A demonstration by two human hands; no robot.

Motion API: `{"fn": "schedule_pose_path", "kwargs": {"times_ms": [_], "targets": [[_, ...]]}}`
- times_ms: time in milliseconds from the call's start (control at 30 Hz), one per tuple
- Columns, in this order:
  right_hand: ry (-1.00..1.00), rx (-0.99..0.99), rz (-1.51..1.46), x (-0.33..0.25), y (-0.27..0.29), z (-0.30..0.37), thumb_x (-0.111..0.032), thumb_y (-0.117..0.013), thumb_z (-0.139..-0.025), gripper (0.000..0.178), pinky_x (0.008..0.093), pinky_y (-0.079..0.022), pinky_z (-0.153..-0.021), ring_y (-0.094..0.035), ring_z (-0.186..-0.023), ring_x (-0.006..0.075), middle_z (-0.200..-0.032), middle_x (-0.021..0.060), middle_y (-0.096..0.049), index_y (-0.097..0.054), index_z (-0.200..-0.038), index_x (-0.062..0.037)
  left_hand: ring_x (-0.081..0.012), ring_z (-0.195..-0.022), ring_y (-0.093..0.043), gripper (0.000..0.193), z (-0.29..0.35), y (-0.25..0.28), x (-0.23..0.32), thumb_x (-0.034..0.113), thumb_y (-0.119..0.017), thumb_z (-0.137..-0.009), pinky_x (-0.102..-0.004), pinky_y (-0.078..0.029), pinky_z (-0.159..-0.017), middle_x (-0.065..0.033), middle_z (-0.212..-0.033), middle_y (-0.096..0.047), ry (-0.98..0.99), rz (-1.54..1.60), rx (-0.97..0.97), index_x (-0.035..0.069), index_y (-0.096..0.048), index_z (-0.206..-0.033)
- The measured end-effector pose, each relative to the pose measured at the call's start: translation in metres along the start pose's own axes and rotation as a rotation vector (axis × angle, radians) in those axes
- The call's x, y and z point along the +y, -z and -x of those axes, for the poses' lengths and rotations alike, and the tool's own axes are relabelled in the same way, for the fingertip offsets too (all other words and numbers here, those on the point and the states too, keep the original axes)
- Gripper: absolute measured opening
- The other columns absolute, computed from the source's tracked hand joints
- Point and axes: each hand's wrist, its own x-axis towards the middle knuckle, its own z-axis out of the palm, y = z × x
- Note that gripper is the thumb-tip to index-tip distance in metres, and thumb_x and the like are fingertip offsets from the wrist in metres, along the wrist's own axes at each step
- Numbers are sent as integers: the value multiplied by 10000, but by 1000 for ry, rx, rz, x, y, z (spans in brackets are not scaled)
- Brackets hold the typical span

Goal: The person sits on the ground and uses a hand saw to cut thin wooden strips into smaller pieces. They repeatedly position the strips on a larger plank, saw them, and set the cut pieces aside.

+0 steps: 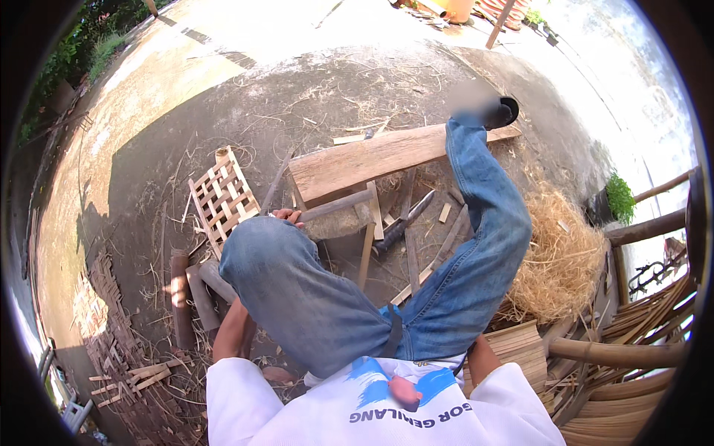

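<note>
My left hand (288,216) shows just past my bent left knee, its fingers curled at the near end of a short wooden stick (338,203). The rest of that hand and part of the forearm are hidden by the knee. Beyond the stick lies a thick wooden plank (372,158), with my right leg stretched over its far end. A woven panel of pale strips (223,195) leans left of the knee. Between my legs rests a long dark pointed tool (404,225). My right arm goes down beside my right hip, and its hand is out of sight.
A heap of pale shavings (558,256) sits right of my leg. Several short logs (181,297) lie at the left, near scattered flat offcuts (137,383). Bundled strips (632,327) and a bamboo pole (617,352) stand at the right. Loose shavings litter the ground.
</note>
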Motion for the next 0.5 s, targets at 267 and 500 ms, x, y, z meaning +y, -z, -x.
{"fn": "schedule_pose_path", "kwargs": {"times_ms": [267,500], "targets": [[12,303,-365,-25,96,-70,-269,-680,-951,350,353,-522,-735,-659,-886,197,-992,115,-701,-690,-1203,-27,-335,-1051,-638,332,-14,-11,1,228,-685,-973,-413,-523,-887,-139,-1157,-619,41,67,-187,26,-663,-1236],[-65,735,-298,-86,184,-145,-199,-630,-1006,274,303,-527,-727,-664,-862,153,-985,99,-735,-735,-1162,1,-339,-1080,-618,367,-29,-12,10,278,-720,-940,-445,-510,-898,-132,-1164,-610,178,81,-298,70,-685,-1240]]}}
